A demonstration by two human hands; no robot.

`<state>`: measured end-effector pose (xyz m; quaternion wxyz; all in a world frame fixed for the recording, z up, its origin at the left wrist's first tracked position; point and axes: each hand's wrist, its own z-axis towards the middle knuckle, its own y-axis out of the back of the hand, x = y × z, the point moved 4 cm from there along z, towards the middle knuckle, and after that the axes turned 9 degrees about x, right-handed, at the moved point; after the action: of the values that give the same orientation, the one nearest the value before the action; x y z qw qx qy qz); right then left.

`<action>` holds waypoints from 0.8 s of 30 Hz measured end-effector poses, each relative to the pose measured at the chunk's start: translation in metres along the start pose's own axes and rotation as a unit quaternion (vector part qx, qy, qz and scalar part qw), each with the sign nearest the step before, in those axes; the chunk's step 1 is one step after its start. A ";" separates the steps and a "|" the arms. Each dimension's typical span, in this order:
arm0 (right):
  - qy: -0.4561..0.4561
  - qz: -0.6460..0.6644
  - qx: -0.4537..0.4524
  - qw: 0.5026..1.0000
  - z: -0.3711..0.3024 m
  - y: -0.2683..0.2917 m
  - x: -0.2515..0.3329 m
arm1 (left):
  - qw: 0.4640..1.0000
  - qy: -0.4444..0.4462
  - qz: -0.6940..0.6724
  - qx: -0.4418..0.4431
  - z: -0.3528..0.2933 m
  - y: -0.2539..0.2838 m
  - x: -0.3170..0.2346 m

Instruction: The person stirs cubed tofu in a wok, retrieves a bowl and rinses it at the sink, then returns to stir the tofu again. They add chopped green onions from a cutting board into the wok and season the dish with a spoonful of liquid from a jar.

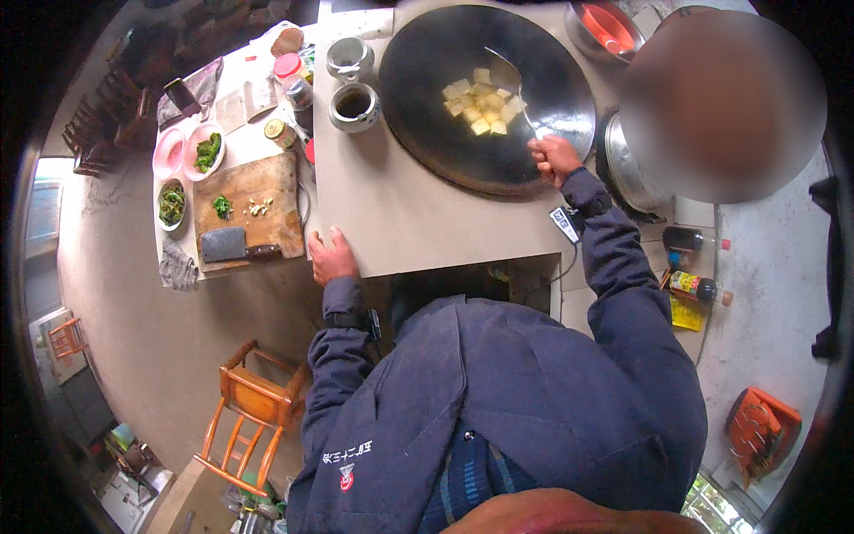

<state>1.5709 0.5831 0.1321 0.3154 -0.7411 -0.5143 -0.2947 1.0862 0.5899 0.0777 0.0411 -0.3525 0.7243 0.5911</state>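
My right hand is closed around the handle of a metal ladle. The ladle's head reaches into a wide black wok, beside a cluster of pale yellow cubes that look like tofu. My left hand rests at the front left corner of the counter, fingers apart and nothing in it. Left of that hand, a cleaver lies on a wooden cutting board with chopped greens and chopped pale bits.
Two small pots stand left of the wok. Bowls of greens, jars and a grey cloth share the left table. A metal pot and bottles are at right. A wooden chair stands behind on the left.
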 end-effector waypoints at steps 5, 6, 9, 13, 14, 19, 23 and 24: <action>-0.029 0.010 0.014 0.999 -0.026 0.016 -0.014 | 1.000 0.013 -0.006 0.011 0.001 -0.002 0.000; -0.042 0.026 0.017 0.999 -0.028 0.018 -0.017 | 1.000 0.012 -0.011 0.006 0.001 -0.001 -0.001; -0.065 0.060 0.020 0.996 -0.030 0.024 -0.025 | 1.000 0.009 -0.019 0.009 0.001 0.000 -0.003; -0.091 0.103 0.030 0.990 -0.041 0.032 -0.032 | 1.000 0.005 -0.008 0.016 -0.001 0.002 -0.004; -0.099 0.110 0.004 0.989 -0.045 0.035 -0.033 | 1.000 0.001 -0.006 0.016 -0.001 0.002 -0.004; -0.075 0.120 0.061 0.988 -0.063 0.024 -0.028 | 1.000 0.012 0.003 0.024 -0.002 0.003 -0.005; -0.080 0.109 0.083 0.987 -0.054 0.009 -0.029 | 0.999 0.019 0.007 0.029 -0.002 0.002 -0.005; -0.086 0.105 0.077 0.988 -0.048 0.006 -0.031 | 1.000 0.017 0.002 0.023 -0.002 0.002 -0.005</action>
<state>1.5622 0.5263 0.1379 0.3555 -0.7871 -0.4799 -0.1545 1.0890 0.5905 0.0826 0.0358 -0.3602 0.7388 0.5685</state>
